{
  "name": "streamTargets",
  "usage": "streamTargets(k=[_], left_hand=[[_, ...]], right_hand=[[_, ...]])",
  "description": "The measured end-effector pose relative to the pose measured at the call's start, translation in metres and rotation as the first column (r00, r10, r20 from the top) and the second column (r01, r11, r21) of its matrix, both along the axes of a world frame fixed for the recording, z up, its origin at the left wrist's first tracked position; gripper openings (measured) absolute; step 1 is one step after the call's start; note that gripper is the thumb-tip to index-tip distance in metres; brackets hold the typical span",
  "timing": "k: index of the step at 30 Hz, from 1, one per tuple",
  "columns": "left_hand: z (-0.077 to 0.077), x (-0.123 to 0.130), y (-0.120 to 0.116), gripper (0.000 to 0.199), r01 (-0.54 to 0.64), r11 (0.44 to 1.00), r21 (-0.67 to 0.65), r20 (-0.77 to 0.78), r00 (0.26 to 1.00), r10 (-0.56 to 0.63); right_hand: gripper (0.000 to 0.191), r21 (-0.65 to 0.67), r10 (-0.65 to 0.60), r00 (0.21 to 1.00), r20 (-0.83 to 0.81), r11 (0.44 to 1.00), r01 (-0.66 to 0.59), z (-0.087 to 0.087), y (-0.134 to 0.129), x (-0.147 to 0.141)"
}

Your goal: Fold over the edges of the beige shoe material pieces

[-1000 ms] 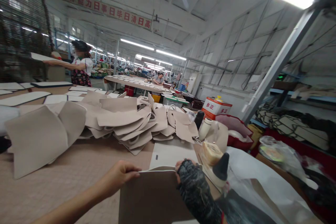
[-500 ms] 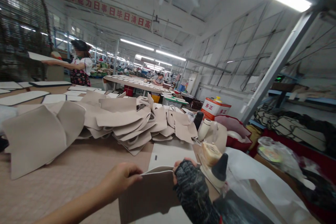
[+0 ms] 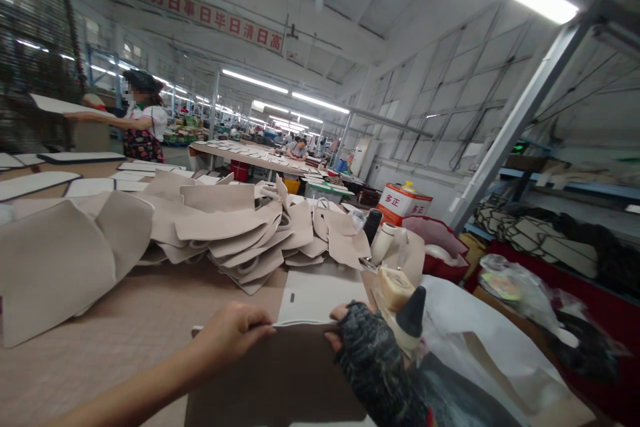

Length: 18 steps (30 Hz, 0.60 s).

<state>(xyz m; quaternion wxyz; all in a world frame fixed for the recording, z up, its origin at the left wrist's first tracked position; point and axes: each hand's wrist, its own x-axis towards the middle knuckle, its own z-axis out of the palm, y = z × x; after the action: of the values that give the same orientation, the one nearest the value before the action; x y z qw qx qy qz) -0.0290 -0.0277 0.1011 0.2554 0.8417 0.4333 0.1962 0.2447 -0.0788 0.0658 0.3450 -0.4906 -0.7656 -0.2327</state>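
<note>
A taupe leather-like panel [image 3: 273,377] stands raised in front of me, its pale edges showing along the top as two layers pressed close. My left hand [image 3: 239,328], bare, pinches the top left corner between thumb and fingers. At the right end of that edge, my right hand [image 3: 360,341] grips the panel; a dark, wrinkled fingerless covering wraps it. Just beyond, a pale flat panel [image 3: 323,287] with a small dark slot lies on the table. A yellowish block [image 3: 397,287] and a dark cone-tipped bottle [image 3: 412,313] are right of my right hand.
A heap of taupe panels [image 3: 240,230] spreads across the table [image 3: 125,307]. White plastic sheeting [image 3: 465,327] covers the right side. A white roll [image 3: 384,243] and a red-and-white box [image 3: 403,203] stand farther back. A co-worker [image 3: 144,117] holds a pale sheet at left.
The panel's top layers, gapped before, now lie nearly flat together. The panel's face is turned more fully toward me, and its left edge reaches farther left. The view has shifted slightly right.
</note>
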Motion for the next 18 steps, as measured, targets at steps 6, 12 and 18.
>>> streamTargets(k=[6, 12, 18], left_hand=[[0.005, -0.017, 0.006, 0.032, 0.085, 0.994, -0.075, 0.087, 0.993, -0.078], [0.005, -0.001, -0.001, 0.026, 0.175, 0.966, -0.189, 0.168, 0.975, -0.144], [0.001, 0.028, -0.010, 0.028, 0.211, 0.971, -0.116, 0.183, 0.965, -0.188]], right_hand=[[0.026, -0.007, 0.074, 0.985, -0.157, 0.997, -0.076, 0.022, -0.010, 0.010], [0.023, -0.161, 0.183, 0.877, -0.444, 0.947, -0.279, 0.039, -0.016, -0.009], [0.017, -0.137, 0.146, 0.865, -0.479, 0.961, -0.239, 0.037, -0.015, -0.012]])
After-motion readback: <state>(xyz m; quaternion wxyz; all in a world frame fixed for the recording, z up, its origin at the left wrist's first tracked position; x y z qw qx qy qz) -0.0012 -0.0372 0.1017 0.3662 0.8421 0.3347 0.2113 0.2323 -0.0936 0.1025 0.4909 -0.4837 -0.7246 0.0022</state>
